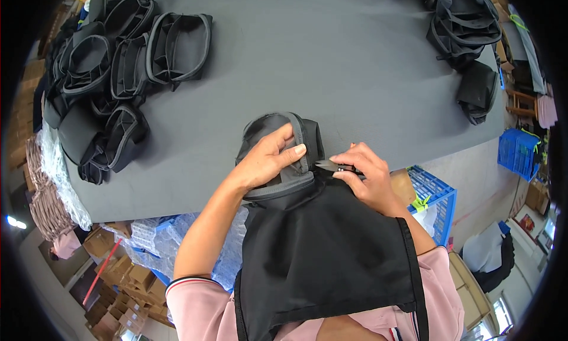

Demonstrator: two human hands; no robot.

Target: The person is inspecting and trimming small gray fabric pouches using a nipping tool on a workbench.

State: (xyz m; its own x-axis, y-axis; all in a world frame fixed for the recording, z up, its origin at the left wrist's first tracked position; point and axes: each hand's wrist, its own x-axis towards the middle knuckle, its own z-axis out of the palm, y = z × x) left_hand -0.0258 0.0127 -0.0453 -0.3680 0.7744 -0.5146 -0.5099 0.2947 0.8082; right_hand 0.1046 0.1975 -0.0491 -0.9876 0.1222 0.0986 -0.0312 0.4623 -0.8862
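Note:
A small black fabric pouch (312, 141) with grey edging and a zipper lies at the near edge of the table, its mouth facing up. My left hand (267, 159) grips its rim, thumb pressed on the zippered edge and fingers inside the opening. My right hand (368, 174) is closed on a pair of thread snips (331, 165). The blades point left and reach the pouch's right side, just beside my left thumb. Whether they touch a thread is too small to see.
Several similar black pouches (177, 48) are heaped at the table's left. More black pouches (464, 27) sit at the far right of the grey table (331, 63). Below the table edge are a blue crate (435, 187) and bubble wrap (154, 237). A black apron (325, 252) covers my front.

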